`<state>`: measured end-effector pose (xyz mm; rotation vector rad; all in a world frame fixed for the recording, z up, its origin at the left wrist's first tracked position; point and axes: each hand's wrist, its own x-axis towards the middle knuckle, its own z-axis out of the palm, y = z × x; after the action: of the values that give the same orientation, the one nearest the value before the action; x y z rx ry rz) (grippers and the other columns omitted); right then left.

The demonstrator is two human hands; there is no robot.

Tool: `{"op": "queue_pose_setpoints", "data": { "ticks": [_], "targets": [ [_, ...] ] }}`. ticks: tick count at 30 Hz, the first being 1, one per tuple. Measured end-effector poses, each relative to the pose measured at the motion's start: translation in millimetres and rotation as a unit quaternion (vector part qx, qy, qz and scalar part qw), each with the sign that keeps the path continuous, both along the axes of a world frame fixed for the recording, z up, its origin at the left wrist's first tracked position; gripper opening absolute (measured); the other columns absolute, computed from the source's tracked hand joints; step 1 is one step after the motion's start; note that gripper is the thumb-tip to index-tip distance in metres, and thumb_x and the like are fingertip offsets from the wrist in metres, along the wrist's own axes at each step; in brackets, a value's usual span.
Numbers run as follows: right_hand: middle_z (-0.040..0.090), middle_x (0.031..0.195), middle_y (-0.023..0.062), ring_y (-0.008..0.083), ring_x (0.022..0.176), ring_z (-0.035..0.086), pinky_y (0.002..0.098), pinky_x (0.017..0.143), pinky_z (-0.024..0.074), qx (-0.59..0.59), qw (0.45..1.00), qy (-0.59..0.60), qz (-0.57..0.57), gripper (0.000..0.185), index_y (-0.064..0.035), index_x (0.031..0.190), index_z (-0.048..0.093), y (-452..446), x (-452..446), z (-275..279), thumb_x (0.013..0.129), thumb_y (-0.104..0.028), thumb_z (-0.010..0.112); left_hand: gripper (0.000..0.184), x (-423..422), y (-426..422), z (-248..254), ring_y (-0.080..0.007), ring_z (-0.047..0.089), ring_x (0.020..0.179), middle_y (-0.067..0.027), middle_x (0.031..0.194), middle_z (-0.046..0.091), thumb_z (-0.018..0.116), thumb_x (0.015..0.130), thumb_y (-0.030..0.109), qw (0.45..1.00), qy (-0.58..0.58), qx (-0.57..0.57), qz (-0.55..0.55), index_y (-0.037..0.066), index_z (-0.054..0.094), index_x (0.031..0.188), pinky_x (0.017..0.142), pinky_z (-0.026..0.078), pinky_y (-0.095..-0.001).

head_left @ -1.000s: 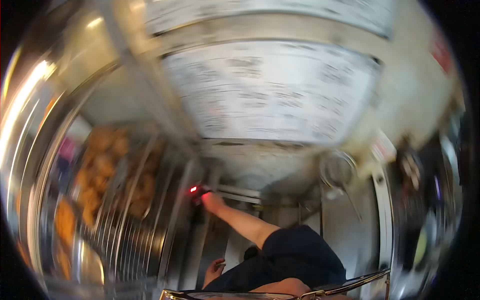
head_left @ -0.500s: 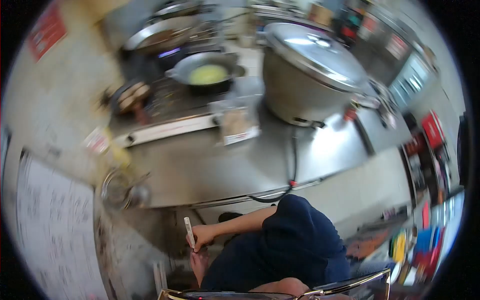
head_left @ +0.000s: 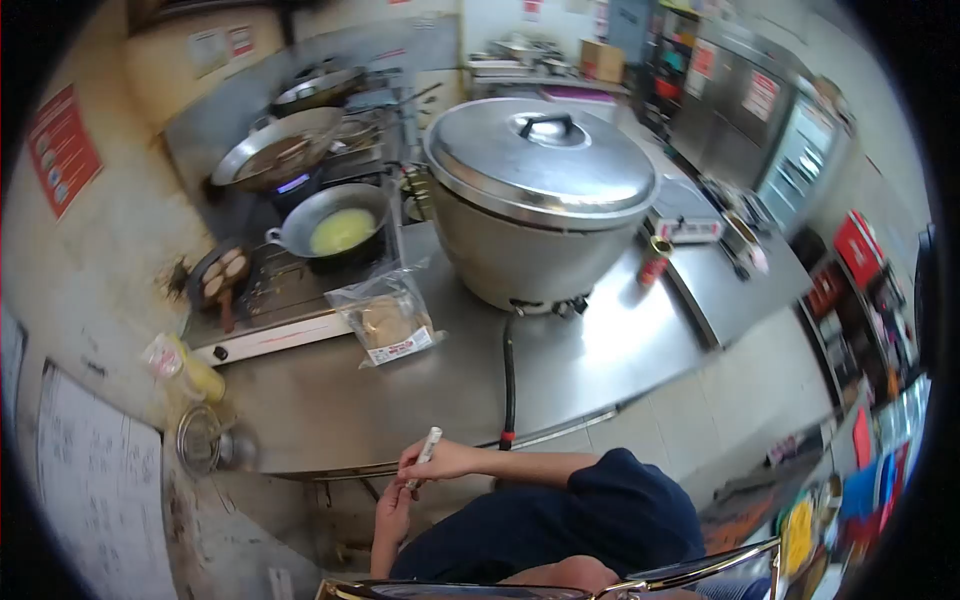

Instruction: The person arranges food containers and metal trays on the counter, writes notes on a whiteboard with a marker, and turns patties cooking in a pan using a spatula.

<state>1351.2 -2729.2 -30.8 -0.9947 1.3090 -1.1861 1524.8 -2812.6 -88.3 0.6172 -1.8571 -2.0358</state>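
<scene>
My right hand (head_left: 440, 461) reaches across from the right with its fingers closed round a white marker-like stick (head_left: 429, 446), whose upper end points up and slightly right. Just below it, my left hand (head_left: 392, 517) comes up from the bottom left, fingers pinched at the stick's lower end. The two hands meet there, so the exact tip is hidden. Both are in front of the near edge of a steel counter (head_left: 330, 410).
A large lidded pot (head_left: 540, 210) stands on the counter beside a clear bag (head_left: 388, 322) and a red can (head_left: 655, 262). At left are a pan of yellow liquid (head_left: 343, 230), a yellow bottle (head_left: 200, 378) and a metal strainer (head_left: 198, 440). A black hose (head_left: 509, 375) hangs over the edge.
The view has swung from racks and a papered wall to the counter and stove. A red glow by my right hand is gone; that hand now holds the white stick, and my hands have come together.
</scene>
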Motion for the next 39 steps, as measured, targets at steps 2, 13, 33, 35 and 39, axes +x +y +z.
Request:
{"op": "queue_pose_setpoints", "data": {
  "ticks": [2,13,33,35,39],
  "targets": [
    [0.06,0.069,-0.0003,0.0057,0.061,0.053,0.0203,0.055,0.0436,0.003,0.999,0.01,0.032,0.023,-0.0049,0.088,0.064,18.1,-17.0,-1.4,0.085,-0.028,0.06,0.031,-7.6,16.0,-10.5,-0.0125,0.051,0.08,-0.0031,0.084,0.056,0.042,0.096,0.026,0.998,-0.044,0.002,-0.032,0.001,0.059,0.101,0.077,0.042,-0.0278],
    [0.059,0.084,0.0146,0.0234,0.079,0.058,0.0364,0.069,0.0464,0.064,0.844,-0.33,0.419,0.022,0.004,0.096,0.054,-97.0,-52.4,-112.3,0.085,-0.014,0.058,0.035,32.7,57.1,21.0,-0.0133,0.049,0.09,-0.0012,0.087,0.053,0.036,0.098,0.029,0.984,0.019,-0.148,0.1,0.002,0.058,0.095,0.085,0.037,-0.0288],
    [0.053,0.063,-0.0011,0.0053,0.056,0.048,0.0193,0.049,0.0354,-0.114,0.929,-0.008,0.351,0.012,-0.0025,0.095,0.061,-229.1,197.1,29.2,0.084,-0.006,0.06,0.034,238.5,-75.6,70.2,-0.015,0.048,0.105,-0.0044,0.109,0.05,0.039,0.095,0.037,0.865,0.324,-0.007,0.383,0.008,0.049,0.08,0.092,0.036,-0.03],
    [0.053,0.063,-0.0007,0.0054,0.056,0.049,0.0195,0.05,0.0369,-0.104,0.924,-0.005,0.369,0.018,-0.0028,0.101,0.058,-231.5,210.4,44.1,0.084,-0.005,0.06,0.035,247.9,-80.9,71.2,-0.0152,0.048,0.105,-0.0047,0.109,0.05,0.039,0.095,0.038,0.86,0.327,-0.015,0.391,0.008,0.049,0.079,0.092,0.036,-0.0303],
    [0.054,0.063,0.0005,0.0061,0.057,0.052,0.0204,0.052,0.0411,-0.122,0.913,0.021,0.389,0.03,-0.0034,0.113,0.053,-261.7,224.6,51.9,0.084,-0.003,0.059,0.038,264.9,-76.4,79.3,-0.0197,0.047,0.108,-0.0067,0.105,0.049,0.045,0.092,0.043,0.849,0.281,0.0,0.447,0.008,0.046,0.076,0.096,0.035,-0.0348]
  ]
}}
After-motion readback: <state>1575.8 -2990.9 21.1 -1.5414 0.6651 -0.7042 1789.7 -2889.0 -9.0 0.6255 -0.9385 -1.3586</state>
